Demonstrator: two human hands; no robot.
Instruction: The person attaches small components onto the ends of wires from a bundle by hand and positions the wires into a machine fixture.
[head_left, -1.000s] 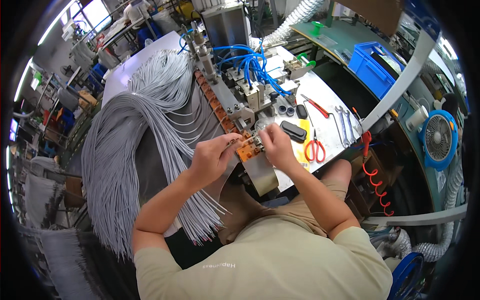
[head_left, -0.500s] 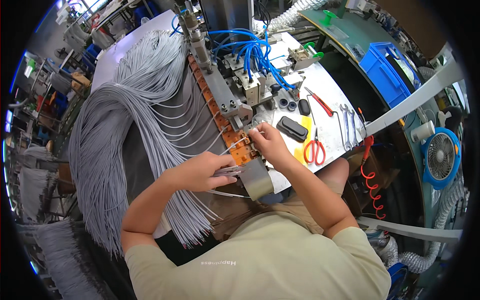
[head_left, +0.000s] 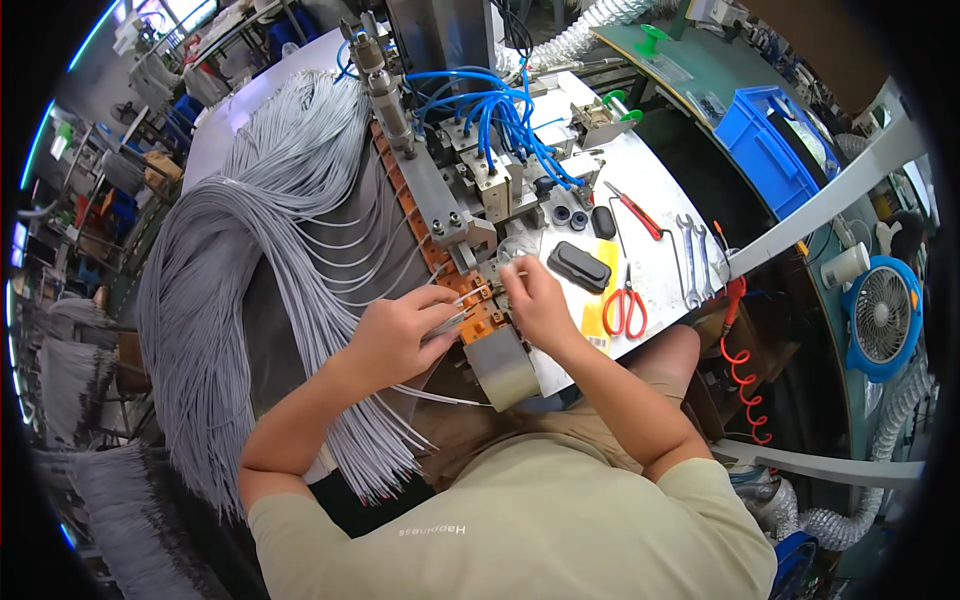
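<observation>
My left hand (head_left: 400,332) is closed around a few thin grey cables (head_left: 456,322), their ends poking out past the fingers. It hovers at the left side of an orange block fixture (head_left: 486,322), and one cable reaches across a block there. Just right of the fixture, my right hand (head_left: 538,305) has thumb and fingers pinched together; whatever they grip is hidden. A steel machine with a long grey bar (head_left: 436,195) stands over the far part of the orange row. Several cables from a large grey bundle (head_left: 290,230) run to that row.
Blue air hoses (head_left: 500,100) loop over the machine. On the white table lie a black case (head_left: 579,266), red-handled scissors (head_left: 625,312), a red-handled tool (head_left: 640,215) and wrenches (head_left: 690,260). Farther right are a blue crate (head_left: 765,150), a blue fan (head_left: 884,315) and a red coiled hose (head_left: 740,375).
My left hand has moved up and slightly right, closer to the orange fixture, with the cables in it. My right hand stays pinched close by, shifted slightly. The whole view has tilted a little.
</observation>
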